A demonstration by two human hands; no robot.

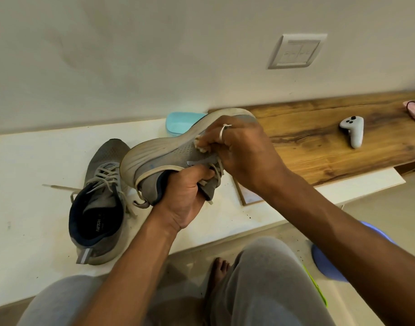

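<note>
My left hand (186,196) grips a grey running shoe (169,151) by its collar and tongue, holding it on its side above the white ledge, sole turned toward the wall. My right hand (244,151), with a ring on one finger, pinches a small whitish wad of cloth (201,147) against the shoe's mesh side near the toe. The matching second shoe (98,203) rests upright on the ledge to the left, laces loose, its dark opening facing me.
A white ledge (25,184) runs along the wall; a wooden shelf (319,137) continues it to the right, with a white game controller (353,132) on it. A light blue container (180,122) sits behind the shoe. A blue bowl-like thing (326,264) lies on the floor by my knees.
</note>
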